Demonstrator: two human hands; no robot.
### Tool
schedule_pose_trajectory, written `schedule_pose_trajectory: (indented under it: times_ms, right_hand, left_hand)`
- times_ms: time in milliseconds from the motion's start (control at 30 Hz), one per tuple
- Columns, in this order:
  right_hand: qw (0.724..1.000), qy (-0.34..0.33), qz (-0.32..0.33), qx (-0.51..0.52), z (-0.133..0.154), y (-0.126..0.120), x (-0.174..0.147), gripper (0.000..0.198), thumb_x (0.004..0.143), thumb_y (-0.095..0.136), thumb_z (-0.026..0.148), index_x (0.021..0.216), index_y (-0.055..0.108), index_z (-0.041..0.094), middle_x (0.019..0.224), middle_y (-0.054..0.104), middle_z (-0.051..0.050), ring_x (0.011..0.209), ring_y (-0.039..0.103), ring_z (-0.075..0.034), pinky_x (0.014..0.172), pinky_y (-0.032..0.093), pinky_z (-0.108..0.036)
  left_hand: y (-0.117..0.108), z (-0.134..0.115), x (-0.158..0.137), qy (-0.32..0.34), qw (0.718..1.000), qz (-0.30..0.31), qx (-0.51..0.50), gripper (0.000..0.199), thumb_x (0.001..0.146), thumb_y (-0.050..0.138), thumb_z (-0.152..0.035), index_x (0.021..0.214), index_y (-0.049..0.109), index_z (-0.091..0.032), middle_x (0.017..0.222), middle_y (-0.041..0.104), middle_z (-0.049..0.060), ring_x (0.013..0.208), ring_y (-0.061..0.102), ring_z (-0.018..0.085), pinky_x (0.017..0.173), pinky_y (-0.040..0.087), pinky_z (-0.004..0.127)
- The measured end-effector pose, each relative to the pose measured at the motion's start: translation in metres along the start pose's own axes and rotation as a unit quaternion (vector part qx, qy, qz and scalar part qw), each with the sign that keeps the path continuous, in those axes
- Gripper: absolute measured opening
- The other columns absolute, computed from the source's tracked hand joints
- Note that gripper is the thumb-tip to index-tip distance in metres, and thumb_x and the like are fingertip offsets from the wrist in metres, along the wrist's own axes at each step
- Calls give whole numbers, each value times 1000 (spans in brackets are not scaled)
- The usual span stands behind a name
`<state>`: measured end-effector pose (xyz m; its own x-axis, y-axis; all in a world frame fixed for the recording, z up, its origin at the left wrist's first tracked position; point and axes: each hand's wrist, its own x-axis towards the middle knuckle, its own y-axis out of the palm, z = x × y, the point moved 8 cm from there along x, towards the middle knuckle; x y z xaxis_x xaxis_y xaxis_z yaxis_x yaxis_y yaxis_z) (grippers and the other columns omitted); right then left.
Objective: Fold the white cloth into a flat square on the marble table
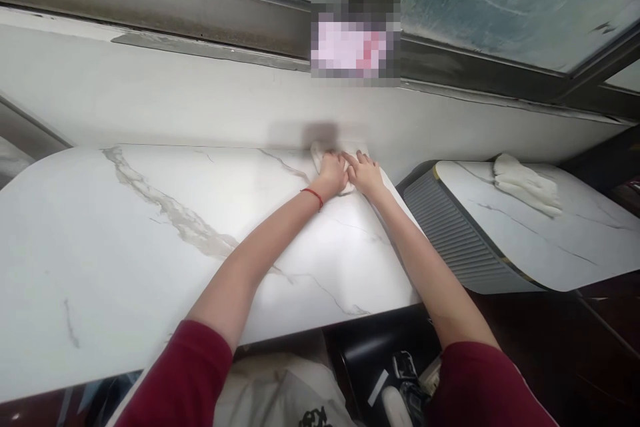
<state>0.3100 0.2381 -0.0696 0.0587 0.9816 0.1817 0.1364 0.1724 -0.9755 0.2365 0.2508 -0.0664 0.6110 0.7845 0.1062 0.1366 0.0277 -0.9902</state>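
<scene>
A white cloth (317, 155) lies bunched on the far right part of the white marble-patterned tabletop (280, 213), close to the wall. Curled fingers of my left hand (333, 173) grip it, and a red string bracelet (313, 196) circles that wrist. Right beside it, my right hand (366, 175) presses on the same cloth with bent fingers. Both hands nearly touch, and they cover much of the cloth.
A second marble-patterned cabinet (465, 193) with ribbed grey sides stands to the right, with another crumpled cloth (525, 183) on top. Behind the table rises a white wall (210, 100) below dark-framed windows (500, 7). Dark objects (405, 373) sit beneath the table's front edge.
</scene>
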Motion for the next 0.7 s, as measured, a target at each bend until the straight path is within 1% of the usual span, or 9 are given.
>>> schedule_pose_trajectory:
  times_ms: [133, 267, 400, 467, 533, 633, 700]
  right_hand:
    - [1000, 12, 1, -10, 4, -3, -8, 59, 102, 26, 24, 160, 41, 23, 160, 44, -19, 143, 44, -30, 108, 40, -44]
    - [1000, 10, -2, 1, 11, -7, -19, 59, 102, 28, 24, 159, 43, 23, 160, 44, -21, 143, 44, -32, 108, 40, -46]
    - [1000, -7, -5, 3, 23, -12, -37, 59, 101, 28, 22, 157, 45, 22, 158, 44, -23, 141, 46, -33, 105, 41, -45]
    - [1000, -23, -8, -9, 29, -14, -51, 59, 100, 29, 22, 157, 46, 21, 156, 47, -23, 138, 49, -34, 102, 42, -45]
    - [998, -51, -14, -27, 36, -18, -69, 59, 100, 29, 21, 156, 47, 20, 153, 50, -24, 134, 52, -34, 99, 44, -45]
    - [992, -104, -30, -58, 46, -26, -108, 58, 100, 31, 22, 155, 48, 17, 148, 54, -26, 125, 56, -35, 93, 46, -44]
    - [987, -136, -43, -70, 52, -32, -139, 57, 100, 32, 23, 154, 49, 16, 144, 57, -27, 121, 58, -36, 89, 48, -44]
  left_hand:
    - [-3, 0, -9, -7, 1000, 10, 7, 58, 101, 40, -28, 155, 43, -5, 147, 58, 22, 137, 50, 34, 113, 36, 48]
    - [-8, -1, -24, -7, 1000, 16, 18, 62, 101, 41, -29, 154, 41, 3, 151, 52, 28, 143, 46, 34, 116, 35, 45]
    - [-10, -4, -48, -8, 999, 20, 29, 59, 102, 40, -28, 155, 41, -2, 157, 47, 25, 149, 40, 36, 120, 33, 48]
    - [-11, -8, -65, -7, 999, 25, 35, 60, 102, 41, -27, 155, 41, 0, 158, 45, 25, 151, 37, 37, 121, 31, 48]
    - [-12, -13, -87, 2, 998, 31, 51, 61, 103, 40, -27, 154, 39, 6, 158, 42, 28, 152, 36, 38, 122, 29, 47]
    - [-15, -26, -127, 37, 994, 36, 99, 63, 105, 37, -30, 153, 36, 12, 156, 41, 34, 150, 38, 40, 121, 32, 49]
    - [-17, -38, -156, 60, 990, 33, 125, 61, 105, 37, -28, 153, 39, 9, 155, 42, 33, 149, 40, 41, 119, 35, 52]
